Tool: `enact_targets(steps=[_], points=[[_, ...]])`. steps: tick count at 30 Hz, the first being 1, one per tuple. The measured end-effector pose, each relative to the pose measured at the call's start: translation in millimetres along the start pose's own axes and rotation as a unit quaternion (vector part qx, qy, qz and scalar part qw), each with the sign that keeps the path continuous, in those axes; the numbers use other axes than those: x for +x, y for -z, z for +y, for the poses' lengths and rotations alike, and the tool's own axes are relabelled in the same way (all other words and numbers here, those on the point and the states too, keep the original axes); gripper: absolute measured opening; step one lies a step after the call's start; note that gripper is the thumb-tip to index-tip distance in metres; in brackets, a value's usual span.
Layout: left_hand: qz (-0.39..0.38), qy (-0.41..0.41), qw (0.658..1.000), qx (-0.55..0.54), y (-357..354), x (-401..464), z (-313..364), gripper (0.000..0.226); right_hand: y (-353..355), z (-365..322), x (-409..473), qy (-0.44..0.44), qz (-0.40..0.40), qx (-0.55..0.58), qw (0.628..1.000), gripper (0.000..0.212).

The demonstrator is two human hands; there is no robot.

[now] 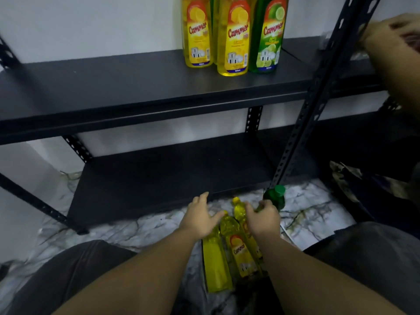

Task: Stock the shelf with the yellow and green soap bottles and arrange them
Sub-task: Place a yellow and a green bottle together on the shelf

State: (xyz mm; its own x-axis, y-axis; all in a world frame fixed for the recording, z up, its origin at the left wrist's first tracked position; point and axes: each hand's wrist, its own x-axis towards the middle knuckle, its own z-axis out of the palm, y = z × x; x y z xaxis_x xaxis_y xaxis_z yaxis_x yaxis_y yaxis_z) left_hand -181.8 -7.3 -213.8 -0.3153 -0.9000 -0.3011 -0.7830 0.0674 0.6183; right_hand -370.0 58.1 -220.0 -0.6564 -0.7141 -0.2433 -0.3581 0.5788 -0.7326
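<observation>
Three yellow soap bottles lie side by side on the marble floor between my knees: the left one [214, 262], the middle one [238, 244] and a third [239, 209] partly under my right wrist. My left hand [200, 218] hovers with fingers spread, its fingertips at the cap of the middle bottle. My right hand [264, 215] curls its fingers round a dark green bottle neck [258, 209], mostly hidden. A green bottle [276, 197] stands just behind that hand. On the middle shelf [113, 87] stand two yellow bottles [197, 32] [234, 37] and a green one [269, 35].
The black metal rack has a bare bottom shelf [170, 176] and a slotted upright [318, 98] on the right. Another person's hand [395, 39] reaches in at the upper right. Dark cloth and clutter lie on the floor at the right [354, 178].
</observation>
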Motion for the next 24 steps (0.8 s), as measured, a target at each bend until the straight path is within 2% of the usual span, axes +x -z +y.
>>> enact_targets(steps=[6,11,14,17,24], points=[[-0.028,0.038,0.999,0.013,-41.9,16.8,-9.1,0.096,26.1,30.4,27.6,-0.112,0.074,0.06,0.989,0.058],[-0.026,0.107,0.994,0.028,-84.0,19.3,-34.8,0.091,27.6,43.0,45.3,-0.142,0.08,0.106,0.981,0.096],[-0.028,0.16,0.987,0.001,-108.6,18.0,-58.7,0.106,21.1,43.6,54.5,-0.137,0.084,0.144,0.976,0.106],[-0.027,0.211,0.976,-0.051,-126.9,24.0,-76.8,0.122,13.1,41.9,64.2,-0.132,0.081,0.173,0.973,0.103],[-0.015,0.34,0.932,-0.122,-146.9,46.3,-80.1,0.098,-19.9,55.0,83.2,-0.131,0.13,0.192,0.964,0.074]])
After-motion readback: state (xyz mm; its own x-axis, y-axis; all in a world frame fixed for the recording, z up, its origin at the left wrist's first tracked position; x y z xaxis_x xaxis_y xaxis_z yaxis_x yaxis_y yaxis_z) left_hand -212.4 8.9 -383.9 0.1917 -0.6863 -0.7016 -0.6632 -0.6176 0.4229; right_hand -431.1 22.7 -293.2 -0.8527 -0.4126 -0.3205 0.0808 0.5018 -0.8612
